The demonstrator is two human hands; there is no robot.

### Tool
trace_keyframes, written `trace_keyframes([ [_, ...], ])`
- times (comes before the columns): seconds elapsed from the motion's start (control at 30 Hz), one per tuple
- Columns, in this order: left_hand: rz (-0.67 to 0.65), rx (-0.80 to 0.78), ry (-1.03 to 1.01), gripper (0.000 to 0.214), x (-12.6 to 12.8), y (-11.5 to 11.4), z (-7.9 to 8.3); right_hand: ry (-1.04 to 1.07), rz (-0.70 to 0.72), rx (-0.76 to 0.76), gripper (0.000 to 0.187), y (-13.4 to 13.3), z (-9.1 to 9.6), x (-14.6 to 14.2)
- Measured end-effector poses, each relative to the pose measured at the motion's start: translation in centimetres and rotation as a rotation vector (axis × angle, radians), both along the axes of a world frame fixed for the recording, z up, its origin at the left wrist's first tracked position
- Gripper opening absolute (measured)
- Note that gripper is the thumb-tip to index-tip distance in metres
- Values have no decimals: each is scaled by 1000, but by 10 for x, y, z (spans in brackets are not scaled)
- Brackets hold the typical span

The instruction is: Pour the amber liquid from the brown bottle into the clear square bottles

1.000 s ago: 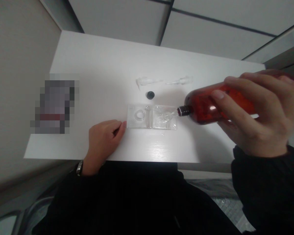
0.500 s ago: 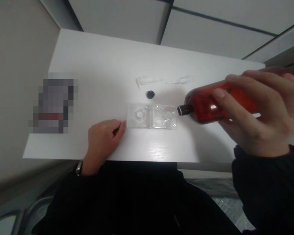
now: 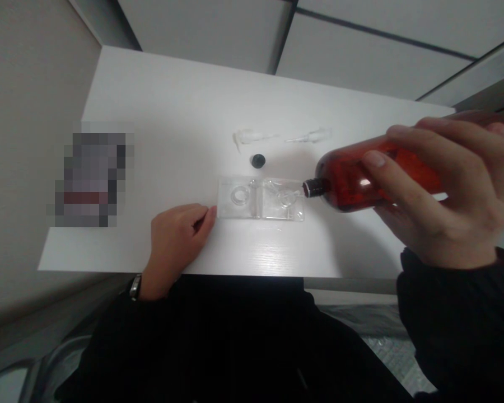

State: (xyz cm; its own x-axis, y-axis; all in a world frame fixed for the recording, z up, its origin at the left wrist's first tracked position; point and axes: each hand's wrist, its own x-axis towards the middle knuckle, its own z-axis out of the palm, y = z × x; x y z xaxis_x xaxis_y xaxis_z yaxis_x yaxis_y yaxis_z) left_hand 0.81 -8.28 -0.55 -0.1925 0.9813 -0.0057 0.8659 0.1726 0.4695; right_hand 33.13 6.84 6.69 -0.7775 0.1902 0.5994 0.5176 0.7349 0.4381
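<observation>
My right hand wraps round a red-brown see-through bottle, which lies tilted nearly level. Its dark threaded neck points left, over the right end of a clear plastic tray. At the mouth a clear stream drops into the tray's right compartment, where the surface is rippled. The left compartment has a ring shape in it. Beside the tray's left edge rests my left hand, fingers curled, thumb tip at the edge. Just behind the tray lies a small black cap.
Two clear slender plastic pieces, a left one and a right one, lie behind the cap on the white table. A blurred-out rectangular object lies at the table's left side. Pale panels stand along the back.
The rippled liquid surface in the tray's right compartment looks slightly different. Both hands and the bottle keep nearly the same position.
</observation>
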Motion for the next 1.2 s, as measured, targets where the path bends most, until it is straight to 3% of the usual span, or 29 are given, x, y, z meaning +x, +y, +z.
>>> trace_keyframes([
  [0.5,5,-14,-1,46,-1,0,-1,-49,0,-80,73,-4,5,1],
  [1.2,1,-2,-29,48,-2,0,-3,-110,58,-6,74,-3,8,-2],
])
